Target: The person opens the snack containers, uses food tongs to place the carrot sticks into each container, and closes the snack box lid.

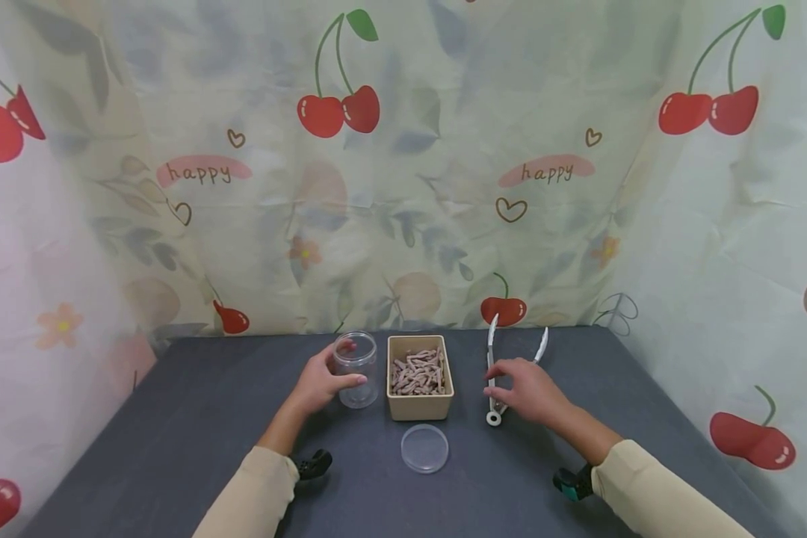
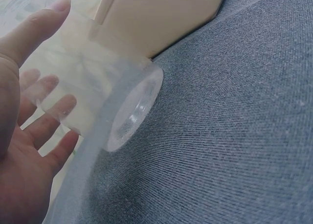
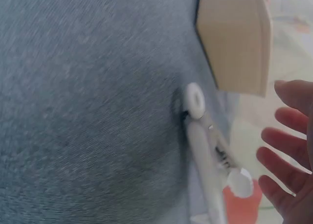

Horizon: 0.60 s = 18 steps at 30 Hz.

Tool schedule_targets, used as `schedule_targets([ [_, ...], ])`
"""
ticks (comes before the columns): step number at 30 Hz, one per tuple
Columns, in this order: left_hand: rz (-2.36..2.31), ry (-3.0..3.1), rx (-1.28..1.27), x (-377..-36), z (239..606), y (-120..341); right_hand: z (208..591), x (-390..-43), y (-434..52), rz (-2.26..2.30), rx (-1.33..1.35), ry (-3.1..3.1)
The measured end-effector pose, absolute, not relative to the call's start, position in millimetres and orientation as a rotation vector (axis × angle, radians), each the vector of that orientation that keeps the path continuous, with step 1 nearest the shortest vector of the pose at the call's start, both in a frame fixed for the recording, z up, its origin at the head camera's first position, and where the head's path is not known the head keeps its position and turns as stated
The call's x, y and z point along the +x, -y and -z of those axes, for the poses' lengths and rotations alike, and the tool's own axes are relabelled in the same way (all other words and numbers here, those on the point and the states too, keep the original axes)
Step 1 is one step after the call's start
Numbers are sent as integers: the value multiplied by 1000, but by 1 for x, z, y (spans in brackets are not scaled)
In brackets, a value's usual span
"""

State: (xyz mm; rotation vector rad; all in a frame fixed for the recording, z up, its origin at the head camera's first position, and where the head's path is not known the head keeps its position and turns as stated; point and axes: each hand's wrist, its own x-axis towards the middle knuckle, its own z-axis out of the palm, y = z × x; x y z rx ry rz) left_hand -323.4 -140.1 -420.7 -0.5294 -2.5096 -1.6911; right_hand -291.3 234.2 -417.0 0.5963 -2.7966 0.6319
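Got the left hand [image 1: 319, 382] round the clear jar [image 1: 358, 385], with fingers bent and parted behind it and thumb across the near wall! Standing upright on the dark table [image 1: 350, 501], right inside that grip. Over to the right hand [image 1: 530, 390]: poised above the pale tongs [image 3: 205, 165], with fingers spread and loosely bent, apart from the handle in the right wrist view. Splayed wide, those two arms, with the ring end nearer the sleeves [image 1: 249, 493] than the fingertips. And squarely in the way between left and right fingers: a beige box [image 1: 420, 408], heaped with brownish strips [image 1: 418, 373]. Nearer the person than either set of fingers: a round clear lid [image 1: 425, 449], lying flat. Beyond all fingertips: a cherry-print cloth [image 1: 430, 224].
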Motion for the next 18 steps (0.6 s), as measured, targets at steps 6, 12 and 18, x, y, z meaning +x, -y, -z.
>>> schedule_targets([
  [6, 1694, 2512, -527, -323, 419, 140, 429, -297, -242, -599, 474, 2793],
  [12, 1681, 2513, -529, -322, 418, 139, 436, -300, -246, -606, 372, 2835],
  [18, 1681, 2519, -517, -322, 418, 139, 442, -300, -249, -616, 361, 2859],
])
